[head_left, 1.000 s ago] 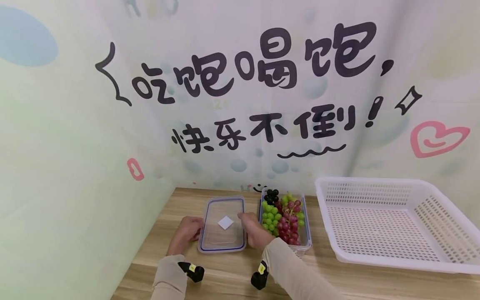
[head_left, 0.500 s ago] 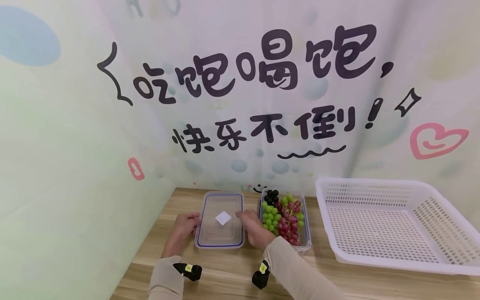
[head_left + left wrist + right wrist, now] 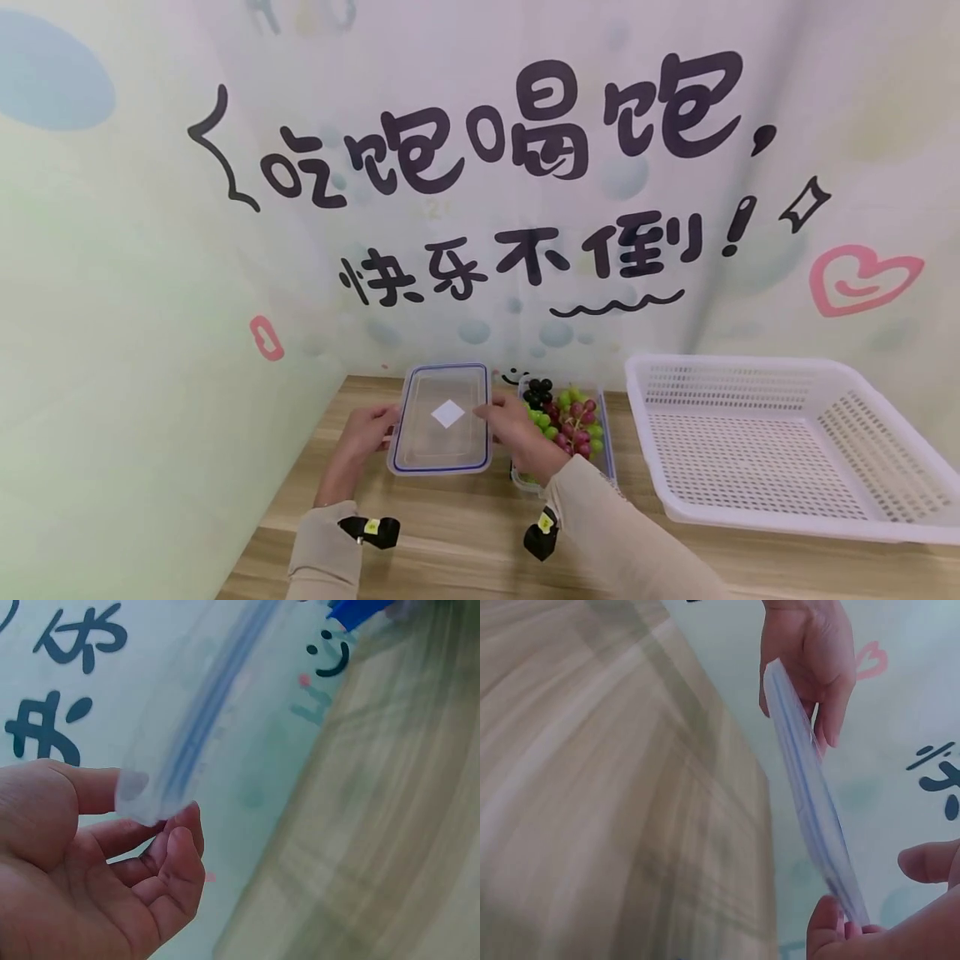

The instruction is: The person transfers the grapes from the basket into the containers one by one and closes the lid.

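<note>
A clear rectangular lid [image 3: 416,437] with a blue seal and a white diamond sticker [image 3: 448,414] is held above the table between both hands. My left hand [image 3: 367,429] grips its left edge; the left wrist view shows the thumb on one face of the lid [image 3: 217,697] and curled fingers behind. At the right edge, my right hand [image 3: 521,429] has its thumb over the lid and its fingers underneath. In the right wrist view that thumb appears apart from the lid [image 3: 810,795]. A clear container [image 3: 609,454] of grapes [image 3: 576,417] stands beside my right hand, which partly hides it.
A white perforated plastic basket [image 3: 675,492] stands at the right of the wooden table [image 3: 435,550]. Behind and to the left hangs a printed backdrop [image 3: 150,250] with black lettering. Part of something blue [image 3: 360,611] shows in the left wrist view.
Both hands have raised the lid and carried it toward the backdrop. My right hand now covers more of the grape container, which stays in place.
</note>
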A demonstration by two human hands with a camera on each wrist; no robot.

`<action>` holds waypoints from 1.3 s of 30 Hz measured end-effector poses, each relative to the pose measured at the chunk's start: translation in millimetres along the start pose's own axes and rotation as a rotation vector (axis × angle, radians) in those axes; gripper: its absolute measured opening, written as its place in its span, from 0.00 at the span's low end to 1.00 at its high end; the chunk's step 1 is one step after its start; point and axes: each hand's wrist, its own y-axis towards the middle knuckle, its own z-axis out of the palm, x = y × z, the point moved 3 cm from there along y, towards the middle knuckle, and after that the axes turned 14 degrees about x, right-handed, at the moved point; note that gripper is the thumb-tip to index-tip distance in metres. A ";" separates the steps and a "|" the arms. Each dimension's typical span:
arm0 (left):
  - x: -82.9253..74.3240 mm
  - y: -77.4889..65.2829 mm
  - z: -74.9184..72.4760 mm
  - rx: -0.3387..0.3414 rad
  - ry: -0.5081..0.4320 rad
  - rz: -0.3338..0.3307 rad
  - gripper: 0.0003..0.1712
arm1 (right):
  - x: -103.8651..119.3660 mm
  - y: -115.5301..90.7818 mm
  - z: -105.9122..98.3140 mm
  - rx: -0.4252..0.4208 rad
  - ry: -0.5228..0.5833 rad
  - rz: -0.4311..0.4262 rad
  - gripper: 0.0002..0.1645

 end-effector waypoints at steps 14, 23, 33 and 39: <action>-41.7 4.2 23.2 0.072 0.058 0.107 0.20 | 19.6 -19.5 -44.6 -0.097 -0.101 0.059 0.24; -58.2 5.3 44.7 0.123 0.043 0.151 0.16 | 20.3 -32.4 -75.9 -0.108 -0.082 0.062 0.28; -72.7 7.0 67.8 0.174 0.039 0.189 0.16 | 20.2 -52.0 -105.6 -0.104 -0.073 0.047 0.26; -81.0 9.1 84.1 0.208 0.064 0.196 0.15 | 19.5 -61.8 -124.2 -0.107 -0.020 0.042 0.25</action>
